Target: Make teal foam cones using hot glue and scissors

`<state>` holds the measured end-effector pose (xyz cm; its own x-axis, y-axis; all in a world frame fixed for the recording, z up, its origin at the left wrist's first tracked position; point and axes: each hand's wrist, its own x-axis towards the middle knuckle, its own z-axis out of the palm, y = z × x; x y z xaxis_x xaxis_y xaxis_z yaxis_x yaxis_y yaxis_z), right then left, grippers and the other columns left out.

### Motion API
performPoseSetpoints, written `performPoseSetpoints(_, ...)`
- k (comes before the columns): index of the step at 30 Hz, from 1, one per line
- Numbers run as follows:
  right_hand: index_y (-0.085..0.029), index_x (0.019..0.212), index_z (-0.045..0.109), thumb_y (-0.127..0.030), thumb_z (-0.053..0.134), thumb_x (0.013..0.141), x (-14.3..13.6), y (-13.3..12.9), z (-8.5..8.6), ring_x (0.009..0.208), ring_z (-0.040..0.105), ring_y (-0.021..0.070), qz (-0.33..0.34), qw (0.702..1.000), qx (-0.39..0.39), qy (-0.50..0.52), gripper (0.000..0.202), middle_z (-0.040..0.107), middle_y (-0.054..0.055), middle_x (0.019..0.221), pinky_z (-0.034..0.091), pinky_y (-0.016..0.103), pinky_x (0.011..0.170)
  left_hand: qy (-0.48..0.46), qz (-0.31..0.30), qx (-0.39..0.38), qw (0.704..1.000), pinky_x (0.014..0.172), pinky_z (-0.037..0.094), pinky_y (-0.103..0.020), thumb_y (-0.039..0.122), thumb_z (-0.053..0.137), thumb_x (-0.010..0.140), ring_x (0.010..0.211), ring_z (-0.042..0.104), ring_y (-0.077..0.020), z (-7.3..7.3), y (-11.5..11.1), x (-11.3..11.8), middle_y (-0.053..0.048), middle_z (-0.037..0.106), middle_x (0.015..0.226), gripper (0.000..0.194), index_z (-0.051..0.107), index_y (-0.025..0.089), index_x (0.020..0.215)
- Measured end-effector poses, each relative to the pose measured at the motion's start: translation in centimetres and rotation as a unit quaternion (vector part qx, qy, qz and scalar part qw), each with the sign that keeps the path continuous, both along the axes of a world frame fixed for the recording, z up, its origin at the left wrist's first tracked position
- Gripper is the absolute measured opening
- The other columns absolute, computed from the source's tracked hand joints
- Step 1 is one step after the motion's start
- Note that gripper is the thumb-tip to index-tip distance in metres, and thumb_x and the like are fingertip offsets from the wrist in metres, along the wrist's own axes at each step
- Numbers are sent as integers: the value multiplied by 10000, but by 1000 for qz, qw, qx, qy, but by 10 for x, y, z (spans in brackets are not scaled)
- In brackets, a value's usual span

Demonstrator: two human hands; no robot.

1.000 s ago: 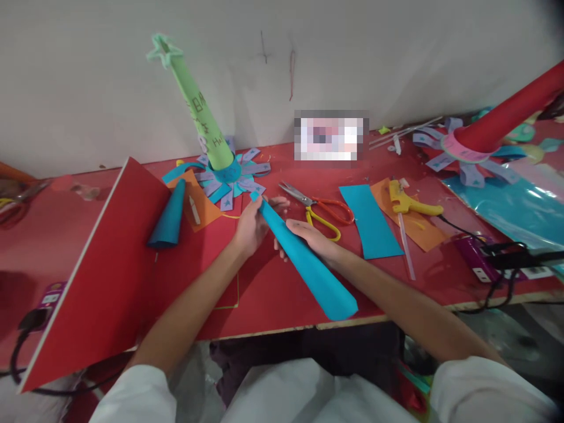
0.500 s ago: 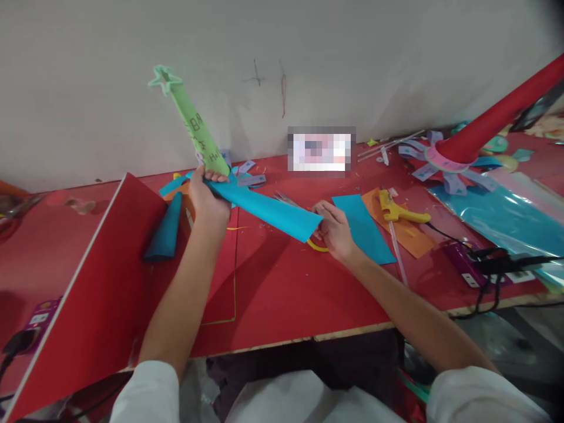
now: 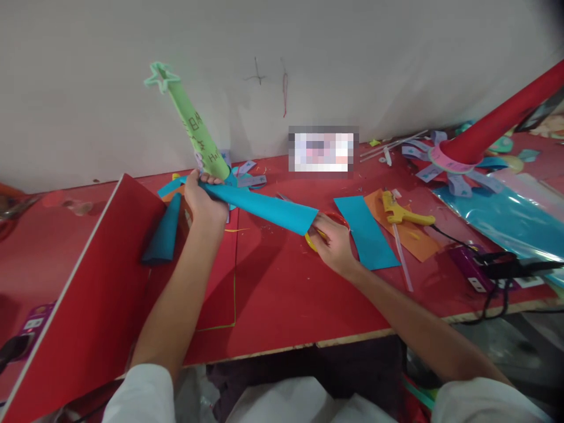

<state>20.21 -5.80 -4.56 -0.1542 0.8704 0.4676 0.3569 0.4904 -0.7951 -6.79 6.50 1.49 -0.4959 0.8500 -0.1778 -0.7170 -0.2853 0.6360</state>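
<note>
While the left hand [image 3: 205,200] grips its narrow end, the paper cone [image 3: 268,208] slants crosswise, mouth rightward, the right hand [image 3: 335,244] holding its rim.

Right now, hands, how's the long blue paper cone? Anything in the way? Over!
Left hand holds narrow end of long blue paper cone. Right hand at wide end. Possibly in the way: scissors beside right hand.

The left hand [image 3: 205,202] and blue cone [image 3: 264,205] hide much of the base [image 3: 252,181] under the green cone [image 3: 190,117]. Scissors [image 3: 311,243] lie partly covered by the right hand [image 3: 335,241]. Pixelation obscures a far rectangle [image 3: 324,151]; the right edge cuts off the red cone [image 3: 506,124].
</note>
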Motion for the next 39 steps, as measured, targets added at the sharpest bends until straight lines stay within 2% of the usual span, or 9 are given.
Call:
performPoseSetpoints(4,-275,1087,793,-279,554,966,0,0,-6,1135,751,309,32,999,-13,-22,268,808,85,1141,613,461,962,-18,-16,-18,1000,510,432,-196,197,478,1091,462,437,-72,2,-1,2,69,417,568,289,451,229,805)
performPoseSetpoints(8,-292,1172,782,-252,604,941,1,1,-19,1222,724,325,75,996,-34,-46,294,758,86,1335,609,482,1001,-29,-38,12,999,527,425,-213,177,499,1071,466,433,-73,10,-6,5,78,432,576,247,464,229,833)
performPoseSetpoints(15,-301,1257,750,-254,607,967,-2,-1,-25,1248,692,340,84,993,-47,-67,327,727,107,1369,599,507,1011,-47,-25,31,998,560,395,-222,170,460,1092,494,424,-66,21,-17,10,82,429,593,240,481,212,856)
performPoseSetpoints(18,-282,1212,759,-249,563,993,-3,-4,-21,1185,697,328,105,991,-43,-67,296,751,126,1248,601,482,959,-46,-23,31,998,548,384,-207,168,476,1086,489,411,-56,22,-18,10,86,421,580,246,477,200,842)
performPoseSetpoints(21,-252,1017,768,-210,518,985,-4,-5,-20,998,706,292,129,988,-36,-73,255,748,122,1030,592,434,850,-45,-25,19,998,521,380,-204,188,503,1087,460,393,-53,20,-17,11,91,401,560,269,474,205,820)
performPoseSetpoints(25,-230,864,674,-198,531,962,-6,-6,-19,814,650,225,137,983,-38,-112,175,710,91,887,537,349,729,-33,-36,11,999,509,385,-218,186,547,1079,447,397,-63,17,-17,12,86,403,542,275,507,224,810)
performPoseSetpoints(31,-215,937,637,-235,511,1004,-7,-7,-14,867,661,214,143,978,-29,-148,144,709,84,928,528,319,749,-24,-43,14,999,516,389,-214,191,595,1065,452,428,-53,17,-20,13,78,429,549,306,521,219,769)
performPoseSetpoints(35,-215,972,651,-188,490,990,-7,-10,-14,864,629,216,134,975,-38,-175,164,705,95,978,520,326,747,-34,-39,33,998,516,393,-215,167,563,1071,457,435,-54,19,-23,16,75,450,558,287,544,216,789)
performPoseSetpoints(39,-209,898,623,-94,460,932,-6,-15,-18,774,571,198,127,961,-72,-235,202,675,89,939,503,332,718,-37,-56,49,997,531,392,-219,179,629,1045,473,444,-57,20,-25,20,75,460,586,242,571,215,813)
